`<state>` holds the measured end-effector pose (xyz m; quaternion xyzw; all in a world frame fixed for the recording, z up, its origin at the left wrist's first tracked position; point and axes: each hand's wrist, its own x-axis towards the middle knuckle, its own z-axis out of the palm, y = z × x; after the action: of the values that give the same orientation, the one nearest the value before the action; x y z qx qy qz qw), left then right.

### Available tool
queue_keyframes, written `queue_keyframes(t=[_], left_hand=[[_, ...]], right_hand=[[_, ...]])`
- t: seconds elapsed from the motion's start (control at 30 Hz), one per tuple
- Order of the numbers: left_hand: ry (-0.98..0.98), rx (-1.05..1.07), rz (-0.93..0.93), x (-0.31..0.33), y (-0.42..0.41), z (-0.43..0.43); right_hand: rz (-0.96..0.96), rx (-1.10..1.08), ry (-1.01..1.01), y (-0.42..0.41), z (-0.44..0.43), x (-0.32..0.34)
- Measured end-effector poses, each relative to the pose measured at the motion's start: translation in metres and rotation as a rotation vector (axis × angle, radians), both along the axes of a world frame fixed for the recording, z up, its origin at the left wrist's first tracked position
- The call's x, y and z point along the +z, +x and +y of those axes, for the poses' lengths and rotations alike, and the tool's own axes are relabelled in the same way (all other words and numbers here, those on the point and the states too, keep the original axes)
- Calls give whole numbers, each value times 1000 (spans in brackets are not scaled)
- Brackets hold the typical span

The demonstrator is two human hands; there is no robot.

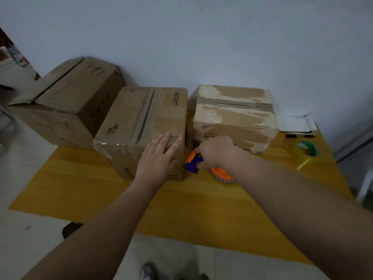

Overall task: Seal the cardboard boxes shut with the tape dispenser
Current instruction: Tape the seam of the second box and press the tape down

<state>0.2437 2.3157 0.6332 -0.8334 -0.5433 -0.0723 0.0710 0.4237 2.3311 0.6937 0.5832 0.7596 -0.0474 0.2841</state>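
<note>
I find my right grip (214,152) clasped round the tape dispenser (192,162), low by the table (181,209), and beside it my left grip (159,156) pressing flat-fingered on the middle box (141,118); I judge the dispenser is being readied, and it must next rise to that box's top seam.

A plain pale blue-grey wall (201,37) fills the far side, unmarked but for a small dark speck high up. Against it stands a yellow wood-grain desk (181,209), its top showing a dull sheen. The floor (30,229) is pale and tiled, with a joint line visible on the near side. A dark brown object (71,229) pokes out from under the desk's near left edge. At the far left are a reddish-brown surface (6,37) and a thin metal frame (18,57). The light is dim and even.
</note>
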Motion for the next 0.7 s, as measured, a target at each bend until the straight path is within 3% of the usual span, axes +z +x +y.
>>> queue_keyframes(t=[0.1, 0.13, 0.2, 0.3, 0.37, 0.57, 0.7], left_hand=[[21, 4, -28, 1, -2, -1], [26, 3, -35, 0, -1, -2], [40, 12, -49, -1, 0, -2], [39, 13, -69, -4, 1, -3], [33, 10, -71, -4, 1, -3], [-3, 26, -77, -5, 2, -7], [0, 32, -74, -7, 2, -6]], right_hand=[[-196, 41, -125, 2, -6, -25], [-180, 10, -130, 12, -13, -41], [183, -249, -111, 40, -28, -73], [954, -961, -134, 67, -43, -100], [1200, -1209, -110, 65, -46, -111], [1234, -1346, -6, 34, -54, -141], [1093, -1329, 48, 23, -64, -166]])
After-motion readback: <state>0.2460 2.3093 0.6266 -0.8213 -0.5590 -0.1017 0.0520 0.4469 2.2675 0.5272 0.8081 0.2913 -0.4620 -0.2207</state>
